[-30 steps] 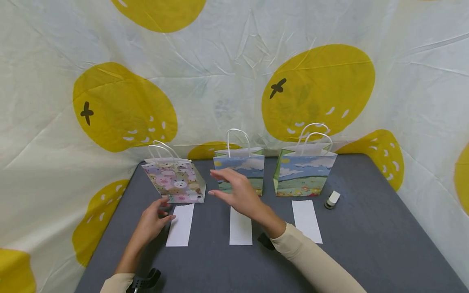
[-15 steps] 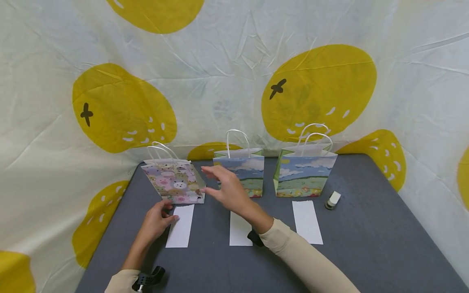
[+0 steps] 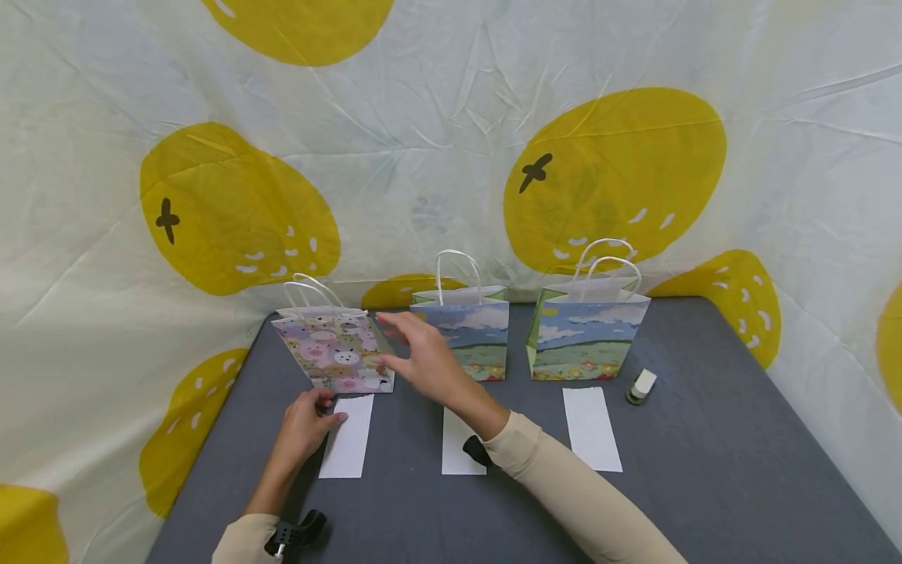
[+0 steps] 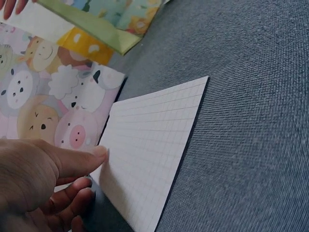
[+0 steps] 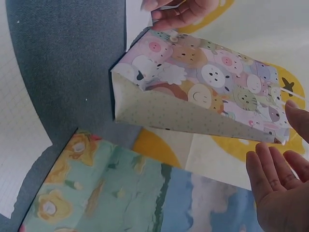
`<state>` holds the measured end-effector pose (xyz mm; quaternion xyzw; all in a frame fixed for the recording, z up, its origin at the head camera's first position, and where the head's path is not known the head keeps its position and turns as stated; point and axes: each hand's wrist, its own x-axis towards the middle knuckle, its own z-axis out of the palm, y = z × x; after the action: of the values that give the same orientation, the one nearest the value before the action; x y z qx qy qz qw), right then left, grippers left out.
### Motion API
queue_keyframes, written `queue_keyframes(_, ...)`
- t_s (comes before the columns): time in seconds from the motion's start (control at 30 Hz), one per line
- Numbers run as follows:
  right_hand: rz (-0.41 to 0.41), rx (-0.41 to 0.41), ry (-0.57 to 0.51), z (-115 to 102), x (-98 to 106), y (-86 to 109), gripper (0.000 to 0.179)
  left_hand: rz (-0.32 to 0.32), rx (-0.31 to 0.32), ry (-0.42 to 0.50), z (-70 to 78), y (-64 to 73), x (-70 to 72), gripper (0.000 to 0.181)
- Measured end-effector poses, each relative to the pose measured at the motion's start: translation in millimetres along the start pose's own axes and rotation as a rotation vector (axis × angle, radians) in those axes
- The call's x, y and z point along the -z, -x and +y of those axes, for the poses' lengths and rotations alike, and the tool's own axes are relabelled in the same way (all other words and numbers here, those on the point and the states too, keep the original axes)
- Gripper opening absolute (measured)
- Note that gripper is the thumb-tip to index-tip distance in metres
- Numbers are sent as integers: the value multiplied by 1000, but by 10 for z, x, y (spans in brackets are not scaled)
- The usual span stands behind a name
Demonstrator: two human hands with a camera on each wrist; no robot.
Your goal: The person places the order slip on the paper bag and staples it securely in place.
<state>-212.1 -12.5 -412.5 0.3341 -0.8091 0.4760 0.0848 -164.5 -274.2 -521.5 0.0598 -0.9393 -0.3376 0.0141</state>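
Observation:
A paper bag printed with cartoon animals [image 3: 327, 352] stands at the left with white handles. By its right upper edge is my right hand [image 3: 426, 360]; in the right wrist view that hand [image 5: 285, 193] has its thumb apart from straight fingers, with no visible grip on the bag. Beside the bag's lower front edge, my left hand [image 3: 303, 427] is over the left side of a white gridded paper slip [image 3: 348, 446]. The left wrist view shows the left thumb [image 4: 79, 162] at the edge of this slip [image 4: 154, 140], its other fingers loosely bent; contact is unclear.
Two landscape-printed paper bags stand at the middle [image 3: 479, 329] and right [image 3: 585, 337]. Paper slips lie before them, a middle one [image 3: 458, 450] partly behind my right arm and a right one [image 3: 592, 431]. A small white-capped bottle [image 3: 641, 386] stands far right on the grey table [image 3: 705, 454].
My right hand has moved left from before the middle bag to the animal bag's right edge. My left hand has shifted slightly right, over the slip's edge. The bags look unmoved.

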Motion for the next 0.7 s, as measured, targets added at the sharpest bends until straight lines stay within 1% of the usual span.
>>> queue_keyframes(0.23,2,-12,30,10,-77,-66,64,21,35,-44,43,-14,-34,32)
queue_keyframes(0.33,8,-13,23,11,-107,-93,63,17,53,-48,59,-18,-49,27)
queue_keyframes(0.47,4,-22,6,21,-141,-120,64,0,58,-41,70,-9,-48,24)
queue_keyframes(0.6,-3,-39,7,37,-159,-136,63,-9,28,-37,50,11,-44,18)
queue_keyframes(0.7,-3,-40,6,44,-163,-143,63,-3,-6,-10,18,13,-44,13)
